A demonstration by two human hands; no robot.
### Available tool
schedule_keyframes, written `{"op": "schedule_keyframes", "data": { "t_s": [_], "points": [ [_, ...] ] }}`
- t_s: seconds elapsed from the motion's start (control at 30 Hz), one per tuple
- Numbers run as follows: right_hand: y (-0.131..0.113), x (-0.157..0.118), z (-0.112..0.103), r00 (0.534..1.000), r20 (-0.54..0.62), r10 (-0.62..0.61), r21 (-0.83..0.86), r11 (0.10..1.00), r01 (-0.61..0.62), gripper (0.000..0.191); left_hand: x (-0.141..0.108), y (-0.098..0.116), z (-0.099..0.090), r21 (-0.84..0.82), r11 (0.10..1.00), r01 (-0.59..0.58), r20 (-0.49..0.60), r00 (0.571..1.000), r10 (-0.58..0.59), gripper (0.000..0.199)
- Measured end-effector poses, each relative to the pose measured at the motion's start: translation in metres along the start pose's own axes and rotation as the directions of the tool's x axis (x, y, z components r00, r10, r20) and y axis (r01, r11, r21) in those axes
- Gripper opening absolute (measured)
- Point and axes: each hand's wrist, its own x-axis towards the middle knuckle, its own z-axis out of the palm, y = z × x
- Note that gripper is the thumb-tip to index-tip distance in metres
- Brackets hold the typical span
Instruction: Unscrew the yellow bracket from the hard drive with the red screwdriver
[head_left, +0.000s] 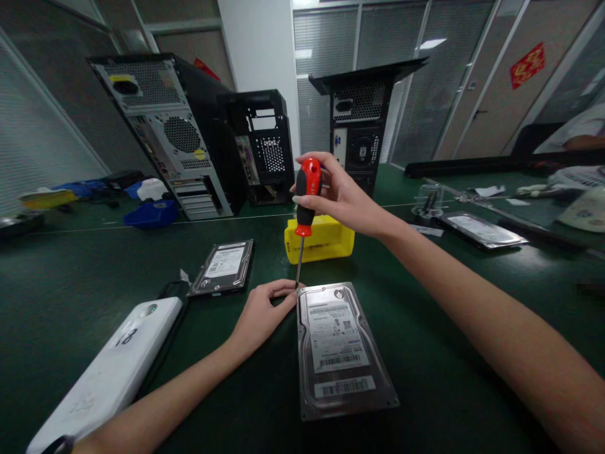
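In the head view, the right hand (343, 195) holds a red-and-black screwdriver (309, 189) by its handle, thumb on the near side, the shaft pointing down and tilted slightly. Its tip is at the far left corner of a hard drive (338, 353), which lies label up on the green surface (118, 265), directly in front of the person. The left hand (265, 309) rests on the surface with thumb and fingers drawn close together at that same corner (whether they pinch anything there, I cannot tell).

Just behind the drive stands a yellow bin (331, 246), partly hidden by the screwdriver. Farther left lies a second drive (224, 265), also label up, and nearer the person a white device marked 18 (106, 372). Well to the right, a clear cup (429, 203) stands beside a third drive (482, 228). A large computer case (182, 132) stands at the back left, near a blue tray (151, 215).
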Motion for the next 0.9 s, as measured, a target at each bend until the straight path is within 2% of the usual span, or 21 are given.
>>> {"op": "schedule_keyframes", "data": {
  "t_s": [0.1,0.3,0.57,0.9],
  "points": [
    [0.007,0.001,0.0,0.998,-0.038,-0.042,0.088,0.995,0.045,0.054,0.001,-0.001,0.0,0.004,1.0,-0.001,-0.003,1.0,0.001,0.028],
    [0.009,0.002,0.001,0.999,-0.011,-0.035,0.164,0.986,0.037,0.054,0.001,-0.005,0.0,-0.004,1.0,0.003,-0.005,1.0,-0.003,0.03],
    [0.005,0.001,0.001,0.998,-0.002,-0.058,0.182,0.982,0.057,0.054,0.001,-0.002,0.0,0.0,1.0,-0.002,-0.015,1.0,0.002,0.029],
    [-0.005,0.0,-0.002,0.996,0.081,-0.049,0.197,0.98,0.032,0.053,0.001,-0.006,0.0,-0.029,1.0,0.003,-0.008,1.0,-0.003,0.031]
  ]
}}
